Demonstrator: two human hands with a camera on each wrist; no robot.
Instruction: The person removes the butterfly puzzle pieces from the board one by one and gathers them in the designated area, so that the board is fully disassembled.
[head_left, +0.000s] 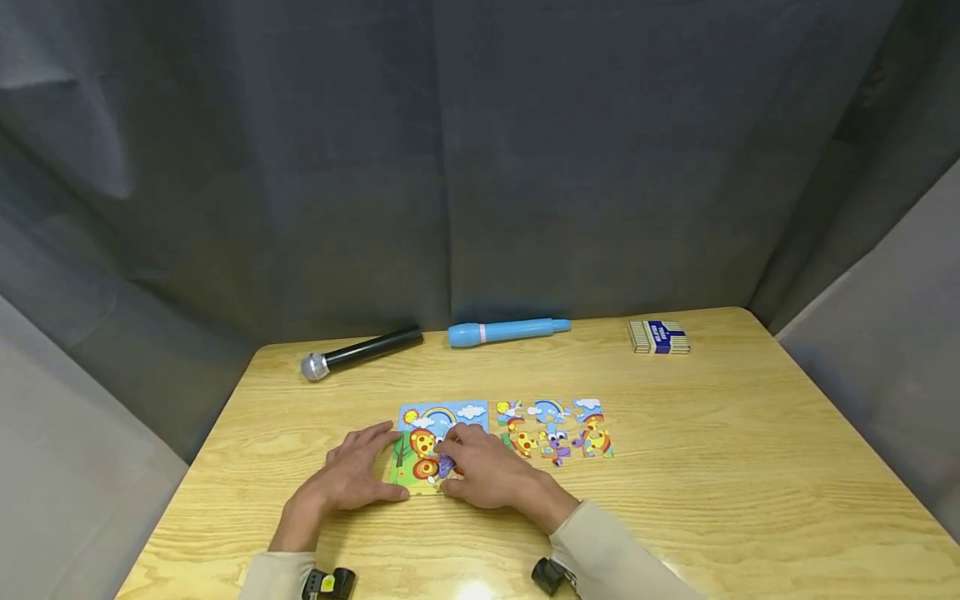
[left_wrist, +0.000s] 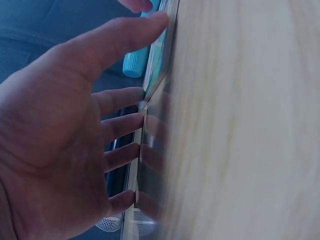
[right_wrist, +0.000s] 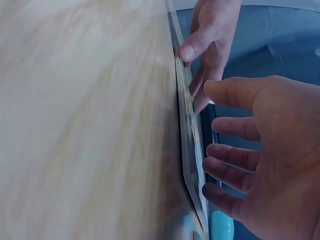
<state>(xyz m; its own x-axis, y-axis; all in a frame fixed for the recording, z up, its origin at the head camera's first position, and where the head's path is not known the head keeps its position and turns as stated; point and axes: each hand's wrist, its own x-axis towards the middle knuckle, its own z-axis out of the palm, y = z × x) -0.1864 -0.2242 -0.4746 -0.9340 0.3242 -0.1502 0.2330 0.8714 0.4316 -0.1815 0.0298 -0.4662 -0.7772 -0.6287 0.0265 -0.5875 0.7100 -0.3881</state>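
A thin picture puzzle board (head_left: 405, 475), printed with a sun, a rainbow and a butterfly, lies flat on the table. My left hand (head_left: 348, 471) is at its left side, fingers spread, with thumb and index fingertip right at the board's edge. In the left wrist view the other fingertips (left_wrist: 131, 150) reach down to the tabletop. Over the board's right half is my right hand (head_left: 487, 467), palm down, fingers loosely bent, covering part of the picture. The right wrist view shows its fingertips (right_wrist: 212, 152) close over the board, nothing gripped.
Right of the board, several loose jigsaw pieces (head_left: 555, 440) lie in two rows. Along the table's back are a black microphone (head_left: 375, 347), a blue microphone-shaped tube (head_left: 517, 331) and a bundle of thin sticks with a blue label (head_left: 660, 337). Dark curtains (head_left: 450, 167) stand behind.
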